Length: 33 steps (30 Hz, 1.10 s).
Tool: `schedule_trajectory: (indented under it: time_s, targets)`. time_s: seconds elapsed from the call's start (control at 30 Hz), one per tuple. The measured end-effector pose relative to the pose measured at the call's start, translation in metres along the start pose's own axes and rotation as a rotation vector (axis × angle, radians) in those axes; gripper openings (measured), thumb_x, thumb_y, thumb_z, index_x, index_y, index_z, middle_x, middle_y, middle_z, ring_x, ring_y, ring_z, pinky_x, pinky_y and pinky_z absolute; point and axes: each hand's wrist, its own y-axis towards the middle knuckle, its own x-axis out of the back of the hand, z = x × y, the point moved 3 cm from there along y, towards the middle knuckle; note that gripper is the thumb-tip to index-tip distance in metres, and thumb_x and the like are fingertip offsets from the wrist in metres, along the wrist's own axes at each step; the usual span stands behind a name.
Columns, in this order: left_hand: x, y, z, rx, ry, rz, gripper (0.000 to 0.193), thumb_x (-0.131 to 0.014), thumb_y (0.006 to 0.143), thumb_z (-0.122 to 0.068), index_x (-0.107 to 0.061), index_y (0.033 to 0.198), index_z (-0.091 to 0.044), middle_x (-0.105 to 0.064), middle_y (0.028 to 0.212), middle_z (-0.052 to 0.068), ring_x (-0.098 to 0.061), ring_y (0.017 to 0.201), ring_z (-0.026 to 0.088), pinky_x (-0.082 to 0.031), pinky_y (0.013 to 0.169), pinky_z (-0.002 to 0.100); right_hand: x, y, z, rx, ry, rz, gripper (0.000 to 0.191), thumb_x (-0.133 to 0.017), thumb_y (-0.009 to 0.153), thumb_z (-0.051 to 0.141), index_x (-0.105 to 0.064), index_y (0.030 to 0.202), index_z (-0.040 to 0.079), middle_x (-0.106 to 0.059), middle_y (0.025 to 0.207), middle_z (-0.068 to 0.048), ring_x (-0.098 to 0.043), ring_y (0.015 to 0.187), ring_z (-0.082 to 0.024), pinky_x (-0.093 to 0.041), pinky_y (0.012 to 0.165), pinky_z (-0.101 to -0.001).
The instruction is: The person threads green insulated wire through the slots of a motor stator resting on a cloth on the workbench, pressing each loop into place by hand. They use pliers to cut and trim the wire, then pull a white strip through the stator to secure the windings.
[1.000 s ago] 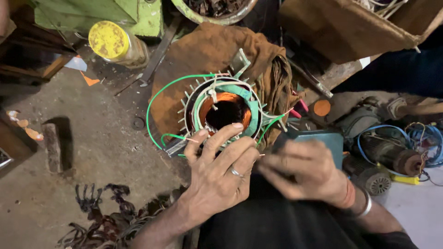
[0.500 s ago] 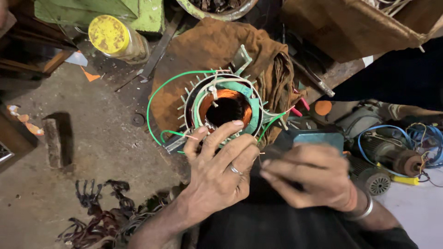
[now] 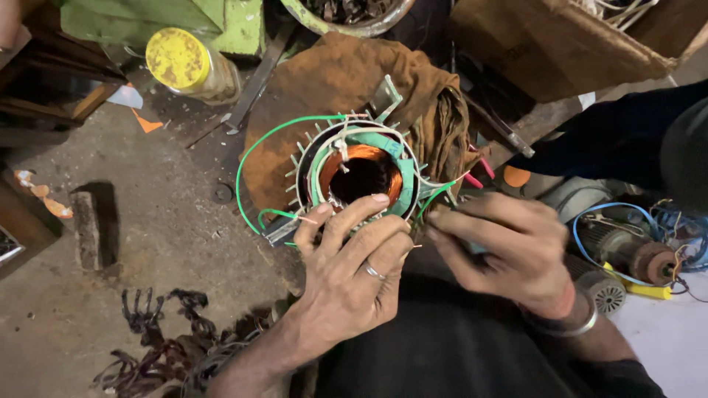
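A motor stator (image 3: 333, 163) with copper windings, green insulation and a ring of metal fins stands on a brown cloth (image 3: 346, 81). A green wire (image 3: 247, 158) loops out from its left side. My left hand (image 3: 354, 273), a ring on one finger, lies over the stator's near rim with fingers spread, the index and thumb at a thin wire end. My right hand (image 3: 509, 250), with a metal bangle at the wrist, pinches thin wire ends just right of the rim. My dark-clothed lap is below both hands.
A yellow-lidded jar (image 3: 177, 59) and a green metal part (image 3: 236, 22) sit at the back left. Also here: a bowl of scrap (image 3: 346, 11), a cardboard box (image 3: 560, 44), small motors with blue wire (image 3: 634, 250), tangled dark wire (image 3: 169, 346), a block (image 3: 88, 228), and another person's dark sleeve (image 3: 612, 140).
My right hand has moved up and left to the stator's right rim and now pinches wire ends there. My left hand stays on the near rim.
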Motion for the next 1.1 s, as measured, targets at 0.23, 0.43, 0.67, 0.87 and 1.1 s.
schedule_trajectory:
  time_s: [0.23, 0.43, 0.67, 0.87, 1.1]
  targets:
    - [0.000, 0.000, 0.001, 0.004, 0.011, 0.020, 0.024, -0.068, 0.092, -0.010, -0.066, 0.115, -0.016, -0.065, 0.126, -0.002, -0.056, 0.134, 0.024, -0.021, 0.116, 0.050, -0.006, -0.014, 0.008, 0.173, 0.091, 0.039, 0.028, -0.091, 0.073, 0.008, -0.076, 0.097, 0.005, -0.065, 0.077, -0.003, -0.059, 0.058, -0.016, -0.046, 0.051, -0.0297]
    - [0.000, 0.000, 0.000, 0.002, -0.003, -0.001, 0.020, -0.070, 0.097, -0.012, -0.066, 0.116, -0.016, -0.064, 0.127, -0.003, -0.055, 0.135, 0.023, -0.021, 0.117, 0.050, -0.007, -0.003, -0.005, -0.011, 0.013, 0.040, 0.025, -0.086, 0.071, 0.002, -0.077, 0.095, 0.003, -0.068, 0.079, -0.004, -0.061, 0.055, -0.014, -0.047, 0.051, -0.0283]
    - [-0.001, 0.000, 0.001, -0.006, 0.012, 0.015, 0.022, -0.068, 0.094, -0.010, -0.066, 0.116, -0.015, -0.065, 0.126, -0.002, -0.056, 0.133, 0.023, -0.021, 0.116, 0.050, -0.001, -0.005, 0.001, 0.072, 0.127, -0.049, 0.026, -0.087, 0.075, 0.006, -0.074, 0.098, 0.007, -0.065, 0.084, -0.001, -0.065, 0.065, -0.014, -0.050, 0.059, -0.0273]
    - [-0.001, 0.000, 0.000, 0.005, -0.005, -0.012, 0.020, -0.071, 0.097, -0.012, -0.065, 0.115, -0.016, -0.064, 0.127, -0.002, -0.055, 0.134, 0.023, -0.022, 0.117, 0.050, -0.014, -0.008, 0.000, -0.001, 0.140, 0.075, 0.027, -0.088, 0.067, 0.005, -0.077, 0.092, 0.005, -0.069, 0.080, -0.004, -0.065, 0.058, -0.014, -0.049, 0.052, -0.0274]
    - [0.001, 0.002, 0.001, -0.011, 0.010, -0.011, 0.019, -0.072, 0.096, -0.011, -0.066, 0.115, -0.015, -0.066, 0.125, -0.002, -0.058, 0.132, 0.023, -0.022, 0.117, 0.048, -0.006, -0.017, -0.007, 0.001, 0.050, -0.160, 0.024, -0.091, 0.072, 0.006, -0.077, 0.092, 0.005, -0.067, 0.082, -0.006, -0.065, 0.064, -0.014, -0.052, 0.058, -0.0270]
